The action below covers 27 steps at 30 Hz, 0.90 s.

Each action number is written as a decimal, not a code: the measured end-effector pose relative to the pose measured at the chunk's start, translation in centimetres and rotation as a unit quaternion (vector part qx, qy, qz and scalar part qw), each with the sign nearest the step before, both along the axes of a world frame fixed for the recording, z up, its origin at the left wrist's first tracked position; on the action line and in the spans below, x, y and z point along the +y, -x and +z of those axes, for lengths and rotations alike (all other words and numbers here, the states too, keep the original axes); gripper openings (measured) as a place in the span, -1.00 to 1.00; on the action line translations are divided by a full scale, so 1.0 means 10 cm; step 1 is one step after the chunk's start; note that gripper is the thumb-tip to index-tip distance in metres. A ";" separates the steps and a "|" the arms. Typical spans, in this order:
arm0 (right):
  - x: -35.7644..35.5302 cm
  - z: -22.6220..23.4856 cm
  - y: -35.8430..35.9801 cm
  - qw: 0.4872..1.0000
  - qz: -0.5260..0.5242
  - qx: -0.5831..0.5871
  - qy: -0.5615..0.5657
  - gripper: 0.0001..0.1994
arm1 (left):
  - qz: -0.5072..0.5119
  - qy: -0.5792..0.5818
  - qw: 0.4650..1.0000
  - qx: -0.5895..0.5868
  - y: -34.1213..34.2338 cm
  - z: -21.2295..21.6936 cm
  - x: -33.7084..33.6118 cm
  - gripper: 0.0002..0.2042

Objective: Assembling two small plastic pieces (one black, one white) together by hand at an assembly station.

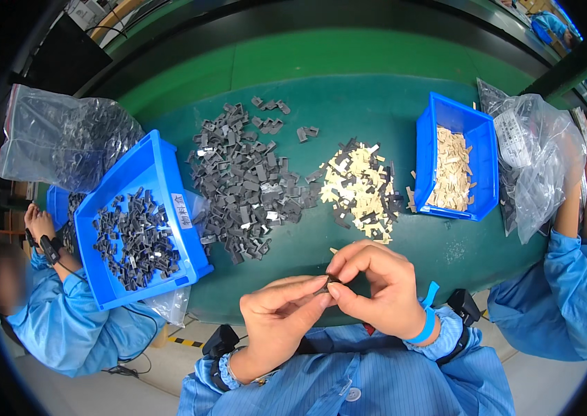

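Close to the table's near edge, my two hands meet fingertip to fingertip. My left hand (281,315) is closed, its thumb and forefinger pinching a small dark plastic piece (329,283). From the other side, my right hand (380,288) grips the same piece between thumb and fingers; a blue band circles that wrist. Most of the piece is hidden by the fingertips. Just beyond my hands lies a pile of small cream and black pieces (363,191). Left of it spreads a larger heap of dark grey plastic parts (241,187).
A blue bin (162,163) of dark parts stands at left, with a clear bag (64,135) behind it. Another blue bin (491,163), holding tan pieces, is at right beside a clear plastic bag (526,152). Blue-sleeved people (564,284) sit on both sides of the green table (390,104).
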State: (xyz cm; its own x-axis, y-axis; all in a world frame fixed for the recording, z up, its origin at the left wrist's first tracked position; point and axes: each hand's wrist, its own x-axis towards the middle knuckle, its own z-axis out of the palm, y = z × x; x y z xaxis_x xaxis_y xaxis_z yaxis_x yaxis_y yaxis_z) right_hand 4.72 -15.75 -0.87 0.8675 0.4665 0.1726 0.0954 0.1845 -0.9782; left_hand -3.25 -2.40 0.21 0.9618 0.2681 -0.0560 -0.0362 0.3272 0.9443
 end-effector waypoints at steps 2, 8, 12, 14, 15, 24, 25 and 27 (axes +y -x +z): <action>-0.01 0.05 -0.09 0.994 0.020 -0.086 0.072 -0.85 | -0.002 0.025 1.000 -0.007 0.02 0.00 0.01 -0.77; -0.08 0.10 -0.09 0.956 0.172 0.218 -0.089 -0.90 | -0.026 0.093 0.995 -0.004 0.02 0.02 0.02 -0.77; -0.08 0.05 -0.11 0.891 0.212 0.367 -0.163 -0.94 | -0.041 0.189 0.980 0.050 0.00 -0.04 0.04 -0.76; -0.09 0.07 -0.13 0.893 0.221 0.363 -0.149 -0.94 | -0.069 0.233 0.969 0.052 -0.02 -0.07 0.08 -0.77; -0.09 0.07 -0.14 0.894 0.231 0.360 -0.136 -0.94 | -0.097 0.276 0.955 0.054 -0.02 -0.08 0.11 -0.77; -0.08 0.09 -0.09 0.864 0.235 0.435 -0.093 -0.94 | -0.104 0.009 0.993 0.060 -0.04 0.11 0.09 -0.71; -0.08 0.07 -0.08 0.865 0.233 0.435 -0.092 -0.94 | -0.105 0.011 0.993 0.060 -0.04 0.13 0.08 -0.71; -0.08 0.01 -0.05 0.873 0.245 0.408 -0.107 -0.95 | -0.107 -0.159 0.981 0.014 -0.03 0.16 0.07 -0.68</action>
State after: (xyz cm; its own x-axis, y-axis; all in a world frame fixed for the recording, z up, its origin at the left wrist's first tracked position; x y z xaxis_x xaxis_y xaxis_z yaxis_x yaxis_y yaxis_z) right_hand 5.26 -16.57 -0.78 0.4476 0.8492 -0.2802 -0.7588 0.1949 -0.6215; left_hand -2.98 -1.67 1.85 0.9972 0.0679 -0.0303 0.0295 0.0136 0.9995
